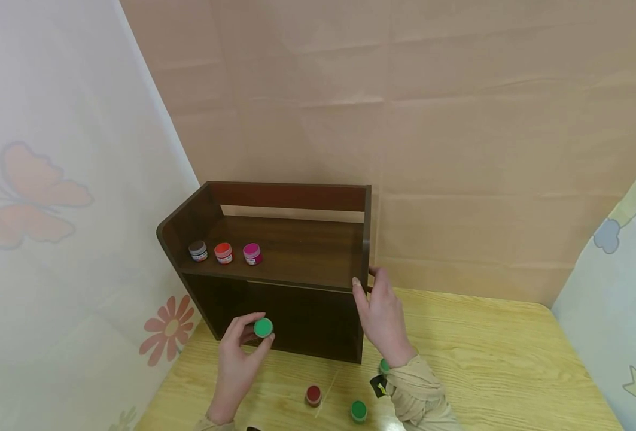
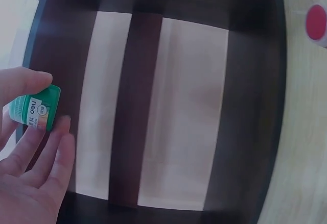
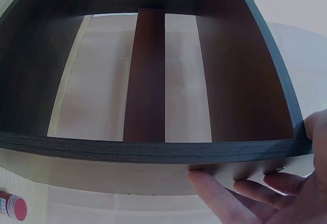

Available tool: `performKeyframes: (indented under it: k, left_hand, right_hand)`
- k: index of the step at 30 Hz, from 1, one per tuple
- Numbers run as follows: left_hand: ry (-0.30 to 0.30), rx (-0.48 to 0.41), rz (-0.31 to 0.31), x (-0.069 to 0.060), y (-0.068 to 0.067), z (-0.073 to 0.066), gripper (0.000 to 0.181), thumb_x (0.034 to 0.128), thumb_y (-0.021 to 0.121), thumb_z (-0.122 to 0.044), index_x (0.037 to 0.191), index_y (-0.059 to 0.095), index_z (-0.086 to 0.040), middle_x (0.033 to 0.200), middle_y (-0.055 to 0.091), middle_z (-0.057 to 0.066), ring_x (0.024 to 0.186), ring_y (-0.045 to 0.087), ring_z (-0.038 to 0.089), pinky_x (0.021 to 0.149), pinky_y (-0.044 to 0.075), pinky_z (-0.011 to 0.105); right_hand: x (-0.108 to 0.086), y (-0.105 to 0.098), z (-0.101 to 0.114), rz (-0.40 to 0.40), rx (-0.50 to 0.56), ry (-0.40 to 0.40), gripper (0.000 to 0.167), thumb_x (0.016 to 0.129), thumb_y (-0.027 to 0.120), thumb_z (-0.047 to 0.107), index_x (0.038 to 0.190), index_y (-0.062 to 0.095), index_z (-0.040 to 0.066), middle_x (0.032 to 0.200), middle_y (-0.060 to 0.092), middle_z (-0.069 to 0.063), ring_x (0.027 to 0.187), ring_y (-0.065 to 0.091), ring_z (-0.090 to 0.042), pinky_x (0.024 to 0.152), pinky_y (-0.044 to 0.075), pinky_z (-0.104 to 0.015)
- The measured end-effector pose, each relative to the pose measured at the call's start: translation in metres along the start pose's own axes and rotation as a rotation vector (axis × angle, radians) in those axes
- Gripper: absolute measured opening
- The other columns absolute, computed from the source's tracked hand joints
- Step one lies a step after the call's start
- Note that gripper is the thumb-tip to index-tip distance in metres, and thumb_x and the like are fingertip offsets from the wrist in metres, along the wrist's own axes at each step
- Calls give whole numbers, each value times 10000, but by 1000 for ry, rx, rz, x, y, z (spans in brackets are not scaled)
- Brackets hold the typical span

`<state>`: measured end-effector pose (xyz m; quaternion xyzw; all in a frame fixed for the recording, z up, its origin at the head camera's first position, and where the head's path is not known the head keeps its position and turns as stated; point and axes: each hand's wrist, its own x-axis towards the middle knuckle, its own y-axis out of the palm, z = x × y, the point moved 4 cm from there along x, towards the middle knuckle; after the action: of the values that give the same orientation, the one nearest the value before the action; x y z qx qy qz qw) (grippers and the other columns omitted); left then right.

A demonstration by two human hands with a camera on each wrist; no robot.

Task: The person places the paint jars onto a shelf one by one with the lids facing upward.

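Observation:
My left hand (image 1: 235, 361) pinches a small paint jar (image 1: 263, 327) with a green lid between thumb and fingers, in front of the lower part of a dark brown shelf unit (image 1: 312, 251). Its "deli" label faces the left wrist camera. At the unit's right side, my right hand (image 1: 385, 317) grips the side panel (image 3: 245, 152), thumb at the front edge and fingers against the outer face. Three jars stand in a row at the left of the upper shelf: a dark brown one (image 1: 198, 251), an orange-red one (image 1: 223, 254) and a magenta one (image 1: 252, 254).
On the wooden table (image 1: 490, 359) before the unit stand a dark red jar (image 1: 313, 395) and a green jar (image 1: 358, 411). Another green jar (image 1: 385, 366) is partly hidden by my right wrist, near a small black piece (image 1: 378, 386). Patterned cloth (image 1: 81, 287) hangs at the left.

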<state>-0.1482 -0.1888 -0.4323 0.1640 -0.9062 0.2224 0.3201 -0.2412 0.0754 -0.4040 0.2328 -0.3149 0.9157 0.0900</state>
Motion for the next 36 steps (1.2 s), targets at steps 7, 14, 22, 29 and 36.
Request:
performKeyframes:
  k: [7, 14, 22, 29, 36]
  left_hand:
    - [38, 11, -68, 13, -5, -11, 483, 732, 840, 148, 1162, 669, 7, 1029, 682, 116, 937, 645, 192, 834, 518, 231]
    - [61, -11, -102, 33, -8, -21, 481, 711, 866, 130, 1141, 678, 24, 1013, 697, 134, 910, 653, 208, 847, 510, 219]
    - [102, -6, -101, 57, -9, -12, 500, 726, 911, 4, 1174, 694, -51, 1047, 709, 27, 931, 645, 184, 867, 495, 237]
    - [166, 3, -57, 78, 0, -17, 466, 761, 911, -80, 1175, 698, -87, 1067, 712, -18, 930, 657, 183, 868, 510, 294]
    - [195, 33, -31, 100, 12, -16, 453, 754, 920, -105, 1146, 693, -96, 1032, 713, -27, 882, 678, 155, 811, 546, 373]
  right_hand:
    - [0, 0, -1, 0, -2, 6, 456, 1059, 544, 325, 1312, 469, -47, 1280, 596, -256, 841, 669, -442, 719, 544, -554]
    - [0, 0, -1, -1, 0, -1, 457, 1061, 543, 324, 1312, 468, -50, 1275, 598, -260, 816, 670, -429, 706, 549, -542]
    - [-1, 1, 1, 11, 7, 0, 468, 1062, 543, 328, 1323, 464, -52, 1283, 590, -251, 763, 665, -378, 674, 560, -497]
    - [-1, 1, 0, 6, 21, -3, 458, 1059, 551, 316, 1316, 470, -53, 1279, 592, -254, 682, 633, -319, 616, 546, -453]
    - [-1, 1, -1, 3, 26, -11, 453, 1061, 547, 312, 1316, 469, -54, 1294, 586, -254, 693, 638, -324, 625, 550, -451]
